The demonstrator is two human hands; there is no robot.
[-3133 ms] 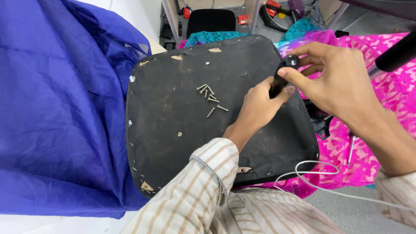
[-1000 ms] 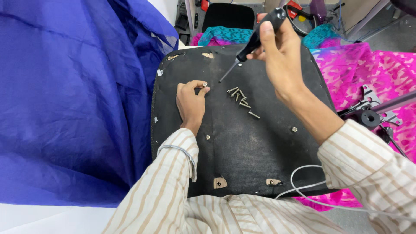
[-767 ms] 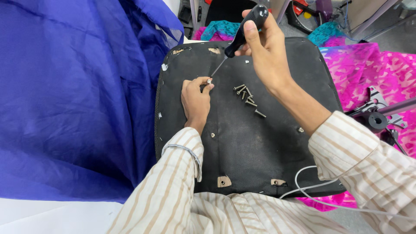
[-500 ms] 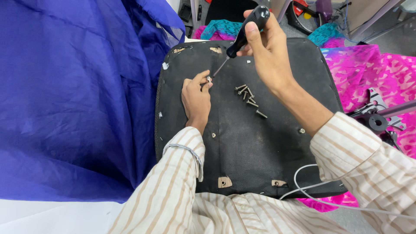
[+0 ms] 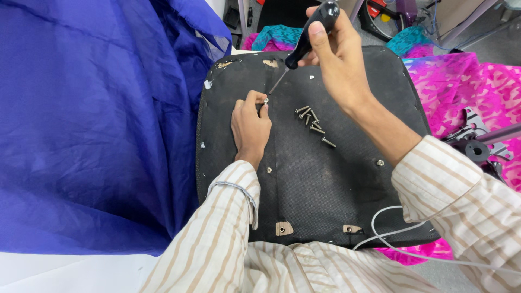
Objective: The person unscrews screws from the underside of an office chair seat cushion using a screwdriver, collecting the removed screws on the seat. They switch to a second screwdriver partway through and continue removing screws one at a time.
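Your right hand grips the screwdriver tight; it slants down-left to the screw pinched by your left hand.

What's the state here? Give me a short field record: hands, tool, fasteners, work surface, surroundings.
left hand: pinches a small screw against the panel
right hand: grips a black-handled screwdriver, tip at that screw
loose screws: small pile lying on the panel, right of the left hand
black seat panel: flat, dusty, underside up
blue fabric: draped at left
pink fabric: at right
white cable: near bottom edge
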